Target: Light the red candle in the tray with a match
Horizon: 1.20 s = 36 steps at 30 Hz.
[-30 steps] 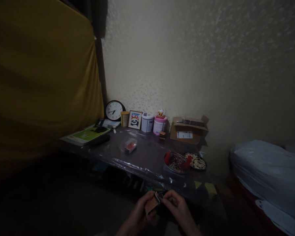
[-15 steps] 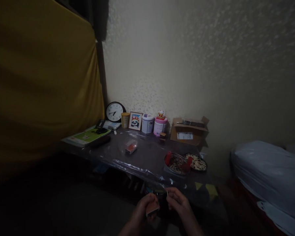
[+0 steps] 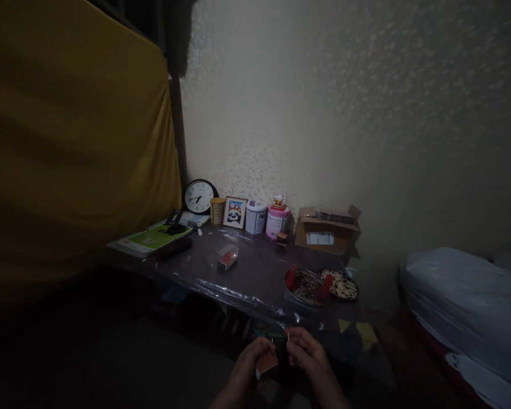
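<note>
In the lower middle of the head view, my left hand point(image 3: 250, 363) is closed around a small reddish matchbox point(image 3: 266, 363). Close by on the right, my right hand point(image 3: 309, 355) pinches a thin pale matchstick point(image 3: 288, 337) between thumb and fingers. Both hands are in front of the table's near edge, a small gap apart. On the table, a round dish point(image 3: 305, 287) holds small dark and pale bits, with red pieces at its rim. Beside it, a second dish point(image 3: 338, 284) is full of pale sticks. A clear-wrapped reddish pack point(image 3: 227, 258) lies mid-table.
The plastic-covered table point(image 3: 255, 270) stands against the wall. Along its back are a clock point(image 3: 200, 196), a yellow cup point(image 3: 217, 211), a panda picture point(image 3: 234, 213), two tins point(image 3: 277, 222) and a cardboard box point(image 3: 327, 232). Green-covered papers point(image 3: 151, 238) lie left, beside a yellow curtain point(image 3: 76, 136).
The view has shifted slightly. My hands have come a little closer together, and the matchbox has turned a bit in my left hand.
</note>
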Tool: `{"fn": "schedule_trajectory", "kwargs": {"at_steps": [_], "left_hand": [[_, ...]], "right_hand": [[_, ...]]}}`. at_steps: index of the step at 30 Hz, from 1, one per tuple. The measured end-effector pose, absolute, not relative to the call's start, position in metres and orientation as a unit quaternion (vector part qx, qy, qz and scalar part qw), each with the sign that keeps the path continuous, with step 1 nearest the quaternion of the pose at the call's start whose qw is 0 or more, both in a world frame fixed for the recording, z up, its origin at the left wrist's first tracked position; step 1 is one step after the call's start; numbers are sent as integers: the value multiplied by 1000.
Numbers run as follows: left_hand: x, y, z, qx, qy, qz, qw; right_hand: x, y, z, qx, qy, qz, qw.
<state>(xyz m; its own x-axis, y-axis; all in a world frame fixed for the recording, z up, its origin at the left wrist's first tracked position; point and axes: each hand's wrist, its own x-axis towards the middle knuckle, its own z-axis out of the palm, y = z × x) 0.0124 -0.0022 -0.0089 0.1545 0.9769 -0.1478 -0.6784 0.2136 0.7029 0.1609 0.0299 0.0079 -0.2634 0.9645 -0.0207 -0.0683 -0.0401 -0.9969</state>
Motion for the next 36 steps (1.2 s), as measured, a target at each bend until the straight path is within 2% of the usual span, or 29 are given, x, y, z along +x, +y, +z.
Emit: {"fn": "schedule_trajectory", "kwargs": {"at_steps": [3, 9, 19, 28, 36], "left_hand": [[14, -2, -13, 262, 291, 610, 689], [16, 4, -23, 222, 301, 610, 699], [16, 3, -17, 216, 366, 578, 697], [13, -2, -17, 228, 290, 576, 730], [11, 2, -34, 214, 285, 569, 740]], "right_hand": [[161, 32, 5, -421, -530, 587, 444], [162, 37, -2, -441, -506, 591, 448], [161, 36, 0, -428, -498, 604, 452], [167, 41, -10, -429, -480, 611, 462], [170, 43, -7, -438, -464, 602, 480]]}}
